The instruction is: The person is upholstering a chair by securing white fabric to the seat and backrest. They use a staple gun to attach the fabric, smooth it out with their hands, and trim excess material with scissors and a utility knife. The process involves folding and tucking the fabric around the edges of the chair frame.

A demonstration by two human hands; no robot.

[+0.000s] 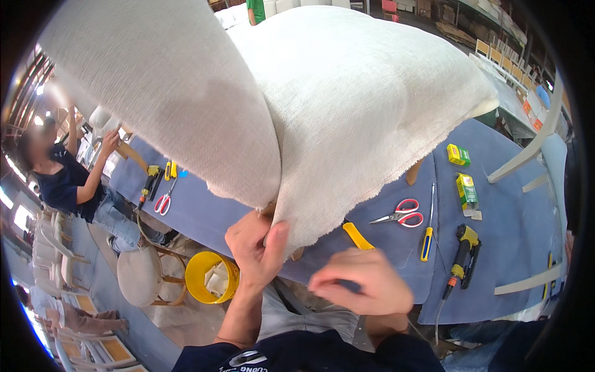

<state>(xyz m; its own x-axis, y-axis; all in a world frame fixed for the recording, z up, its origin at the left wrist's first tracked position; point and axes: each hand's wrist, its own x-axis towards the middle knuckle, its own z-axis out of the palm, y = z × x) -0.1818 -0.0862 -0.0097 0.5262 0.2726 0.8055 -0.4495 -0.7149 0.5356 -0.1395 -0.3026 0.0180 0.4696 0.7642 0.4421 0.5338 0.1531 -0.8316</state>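
A seat covered in off-white woven fabric (359,93) stands before me, with an upright fabric-covered back (180,93) at its left. The fabric's raw edge hangs loose along the near side. My left hand (257,248) pinches the fabric at the near corner, where seat and back meet. My right hand (365,285) is apart from the fabric, lower right, and blurred. Its fingers are curled round a small dark object (349,286) whose kind I cannot make out. A yellow-handled tool (358,236) lies just beyond that hand, partly hidden.
On the blue-grey table (396,248) lie red-handled scissors (406,214), a screwdriver (427,235), a staple gun (462,260) and small green-yellow boxes (466,191). A yellow bucket (212,278) of scraps stands lower left. A co-worker (68,161) is at the left; a chair frame (548,149) lies right.
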